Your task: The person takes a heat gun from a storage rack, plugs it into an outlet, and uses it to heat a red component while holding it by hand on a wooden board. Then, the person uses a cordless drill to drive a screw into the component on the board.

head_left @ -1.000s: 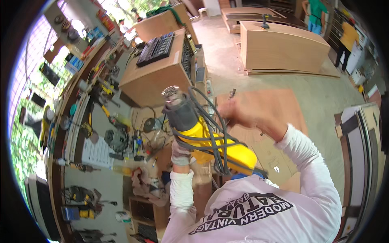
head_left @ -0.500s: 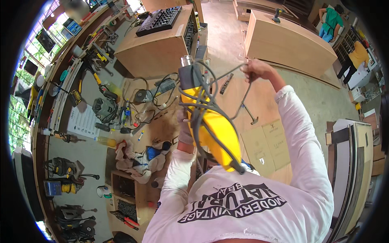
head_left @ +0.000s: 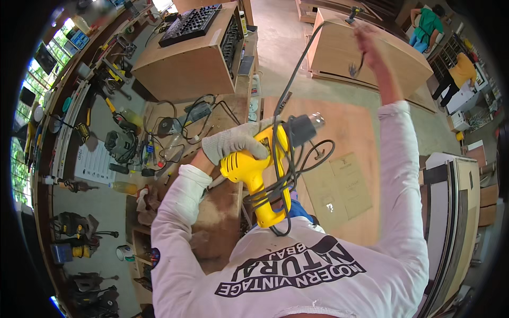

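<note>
The left hand [head_left: 233,142], in a grey knitted work glove, is closed in a firm grip, fingers curled over and knuckles facing up. Its forearm, in a white long sleeve, runs up from the lower left with the elbow bent and the cuff bunched at the wrist. The right hand [head_left: 369,42] is bare and raised far out ahead, blurred, fingers closed in a pinch. The right arm is stretched almost straight, sleeve ending below the wrist.

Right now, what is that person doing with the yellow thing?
The person's gloved left hand grips a yellow heat gun above a cluttered workbench. Its black cord is looped round the handle, and the bare right hand holds the plug end up high, stretching the cord out.
</note>
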